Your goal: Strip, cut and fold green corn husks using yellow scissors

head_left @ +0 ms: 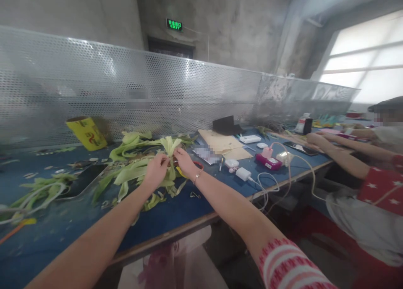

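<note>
Strips of pale green corn husk [171, 144] are gathered into a fanned bundle between my two hands, just above the table. My left hand [157, 168] pinches the bundle from the left side, fingers closed. From the right, my right hand [184, 161] also grips it, with a thin bracelet on the wrist. Beneath and to the left lies a loose heap of green husk leaves [132, 175]. Red-handled scissors [198, 165] are partly hidden behind my right wrist. What binds the bundle, if anything, is hidden by my fingers.
A yellow tube [87, 133] stands at the back left by the perforated metal screen [126, 87]. A dark phone or tablet [85, 179] lies left. Right are brown paper [225, 144], a white charger [244, 174], cables and a purple power strip [267, 161]. A co-worker's arms [336, 148] rest farther right.
</note>
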`<state>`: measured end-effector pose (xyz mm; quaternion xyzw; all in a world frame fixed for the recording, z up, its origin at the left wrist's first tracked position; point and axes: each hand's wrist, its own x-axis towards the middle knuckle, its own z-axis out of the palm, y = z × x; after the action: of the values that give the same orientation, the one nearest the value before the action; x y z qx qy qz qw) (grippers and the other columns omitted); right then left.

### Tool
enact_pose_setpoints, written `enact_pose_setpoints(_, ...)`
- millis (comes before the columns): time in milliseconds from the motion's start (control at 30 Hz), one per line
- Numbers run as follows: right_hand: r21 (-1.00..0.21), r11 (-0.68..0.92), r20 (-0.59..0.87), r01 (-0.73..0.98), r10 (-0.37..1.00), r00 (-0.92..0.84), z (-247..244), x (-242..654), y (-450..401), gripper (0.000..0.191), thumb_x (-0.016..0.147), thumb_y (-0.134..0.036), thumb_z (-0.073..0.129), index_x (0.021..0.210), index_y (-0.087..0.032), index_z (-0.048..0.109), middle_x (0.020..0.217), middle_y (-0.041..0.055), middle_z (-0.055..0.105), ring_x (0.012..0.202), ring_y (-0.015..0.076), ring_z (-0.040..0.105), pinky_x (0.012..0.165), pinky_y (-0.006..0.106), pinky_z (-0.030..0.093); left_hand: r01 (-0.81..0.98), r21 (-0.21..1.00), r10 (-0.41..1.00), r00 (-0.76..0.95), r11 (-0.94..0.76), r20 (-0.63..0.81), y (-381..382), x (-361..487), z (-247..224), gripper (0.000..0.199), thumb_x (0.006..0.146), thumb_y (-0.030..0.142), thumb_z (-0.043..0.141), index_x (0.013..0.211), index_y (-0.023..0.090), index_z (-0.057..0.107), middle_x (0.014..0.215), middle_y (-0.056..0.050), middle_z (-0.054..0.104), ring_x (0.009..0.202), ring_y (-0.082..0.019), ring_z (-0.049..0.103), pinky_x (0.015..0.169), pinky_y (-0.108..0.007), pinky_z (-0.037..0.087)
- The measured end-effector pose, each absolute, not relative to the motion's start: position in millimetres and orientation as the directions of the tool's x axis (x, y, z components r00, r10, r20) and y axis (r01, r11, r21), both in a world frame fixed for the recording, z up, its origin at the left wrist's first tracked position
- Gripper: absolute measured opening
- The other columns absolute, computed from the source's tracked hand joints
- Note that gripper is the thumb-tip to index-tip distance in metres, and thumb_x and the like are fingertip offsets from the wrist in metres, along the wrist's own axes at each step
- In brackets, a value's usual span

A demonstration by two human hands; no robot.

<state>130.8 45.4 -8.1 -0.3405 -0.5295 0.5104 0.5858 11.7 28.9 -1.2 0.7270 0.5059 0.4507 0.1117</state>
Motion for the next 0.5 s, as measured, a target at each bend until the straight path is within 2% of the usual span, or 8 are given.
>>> enact_pose_setpoints(133, -0.947, 0.217, 0.233, -0.236, 0.971, -0.045, -6.6, 131.6, 43.4, 0.02, 0.08, -0.039, 0.046, 0.073, -0.022, 0.039, 0.059, -0.0064, 0.039, 0.048, 0.0079, 0.037, 0.046, 0.02, 0.032, 0.641, 0.589, 0.83, 0.141, -0.492, 0.539, 23.8, 15.3, 2.8, 0.012, 0.071, 0.024, 0.05, 0.06, 0.022, 0.051, 0.058, -0.002, 0.058, 0.057, -0.018, 0.052, 0.058, -0.028, 0.035)
enact_pose_setpoints(233, -0.95, 0.221, 0.238, -0.223, 0.97, -0.056, -4.0, 134.8, 40.5, 0.019, 0.08, -0.036, 0.047, 0.071, -0.022, 0.04, 0.058, -0.0068, 0.039, 0.048, 0.0079, 0.037, 0.047, 0.02, 0.034, 0.539, 0.701, 0.864, 0.108, -0.466, 0.492, 22.7, 17.9, 1.5, 0.011, 0.07, 0.023, 0.053, 0.06, 0.021, 0.052, 0.057, -0.001, 0.059, 0.057, -0.017, 0.053, 0.059, -0.028, 0.039)
enact_pose_setpoints(367, -0.954, 0.205, 0.218, -0.218, 0.975, -0.041, -2.9, 138.4, 40.2, 0.016, 0.081, -0.034, 0.046, 0.072, -0.021, 0.042, 0.06, -0.0061, 0.045, 0.053, 0.0086, 0.044, 0.052, 0.021, 0.038, 0.258, 0.908, 0.936, -0.034, -0.33, 0.35, 28.4, 19.1, -4.9, 0.011, 0.069, 0.027, 0.059, 0.064, 0.02, 0.053, 0.057, -0.001, 0.059, 0.056, -0.016, 0.056, 0.059, -0.028, 0.043)
enact_pose_setpoints(500, -0.965, 0.237, 0.255, -0.109, 0.945, -0.204, -1.9, 145.8, 40.7, 0.016, 0.078, -0.034, 0.051, 0.071, -0.019, 0.049, 0.069, -0.0019, 0.056, 0.066, 0.0105, 0.054, 0.06, 0.021, 0.041, -0.095, 0.98, 0.98, -0.111, -0.176, 0.165, 29.7, 20.4, -5.6, 0.014, 0.073, 0.028, 0.057, 0.071, 0.02, 0.047, 0.057, 0.001, 0.058, 0.05, -0.013, 0.054, 0.055, -0.027, 0.045)
